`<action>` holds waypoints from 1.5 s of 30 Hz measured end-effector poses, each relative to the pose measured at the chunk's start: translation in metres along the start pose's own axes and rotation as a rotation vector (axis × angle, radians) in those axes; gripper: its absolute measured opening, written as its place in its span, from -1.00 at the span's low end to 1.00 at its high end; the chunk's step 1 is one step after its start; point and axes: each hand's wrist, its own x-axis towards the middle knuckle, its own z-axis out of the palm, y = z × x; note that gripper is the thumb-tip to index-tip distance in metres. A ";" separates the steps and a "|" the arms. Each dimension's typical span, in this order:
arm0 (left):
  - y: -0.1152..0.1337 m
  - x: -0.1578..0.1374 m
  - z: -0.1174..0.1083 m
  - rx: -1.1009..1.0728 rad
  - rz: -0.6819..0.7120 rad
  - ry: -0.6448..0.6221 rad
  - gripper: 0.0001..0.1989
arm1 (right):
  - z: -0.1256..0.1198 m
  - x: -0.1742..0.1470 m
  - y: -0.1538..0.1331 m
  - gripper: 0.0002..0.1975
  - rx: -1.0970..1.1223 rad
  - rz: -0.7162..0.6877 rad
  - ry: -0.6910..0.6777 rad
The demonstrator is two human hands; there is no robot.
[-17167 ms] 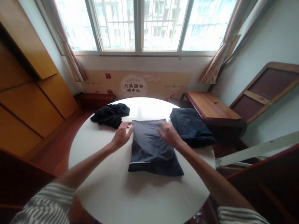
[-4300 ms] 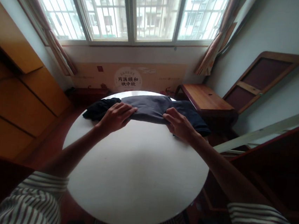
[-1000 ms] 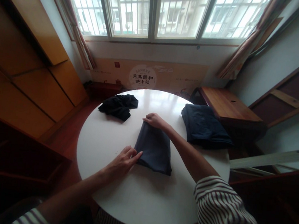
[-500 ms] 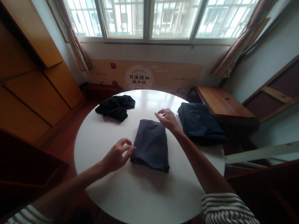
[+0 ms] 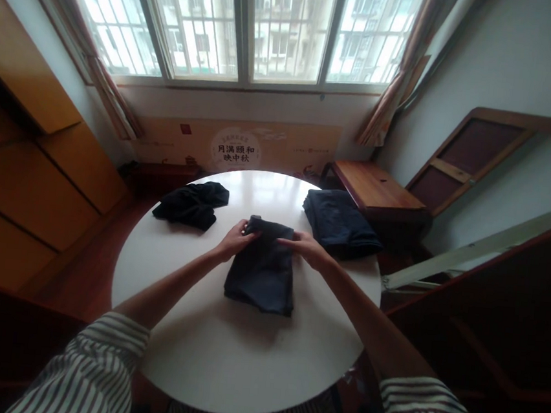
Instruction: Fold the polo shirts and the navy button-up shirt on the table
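The dark grey folded garment (image 5: pixel 263 273) lies in front of me around the middle of the round white desk (image 5: pixel 158 312), between my two forearms. It is longer than it is wide, and its long axis runs away from me towards the window (image 5: pixel 247 25), leaning very slightly to my right as it goes. The wider end points at me, its lower edge slanting a little nearer to me on the right; the narrower end points at the window.

I have that far end by both sides. My left hand (image 5: pixel 239 239) is nearly closed on the left edge, thumb laid across the top of the cloth, fingers curled at the side. My right hand (image 5: pixel 305 245) pinches the right edge likewise, its thumb pointing inward over the fabric; I can't make out the fingertips underneath.

Beyond my left hand, apart from the garment, sits a crumpled black cloth (image 5: pixel 192 204). Past my right hand a navy folded pile (image 5: pixel 340 224) rests near the desk's far right rim.
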 end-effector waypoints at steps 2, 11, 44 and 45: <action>0.004 -0.006 0.008 -0.065 0.092 -0.042 -0.50 | -0.001 -0.008 0.001 -0.52 0.048 -0.077 -0.072; 0.038 -0.007 0.042 -0.348 0.248 -0.082 -0.50 | -0.013 -0.029 -0.010 -0.39 0.164 -0.147 -0.059; -0.014 0.073 0.213 -0.560 -0.357 -0.249 -0.53 | -0.115 0.091 -0.054 -0.42 -1.387 -0.381 0.323; -0.015 0.072 0.214 -0.517 -0.363 -0.225 -0.48 | -0.111 0.096 -0.052 -0.42 -1.425 -0.323 0.319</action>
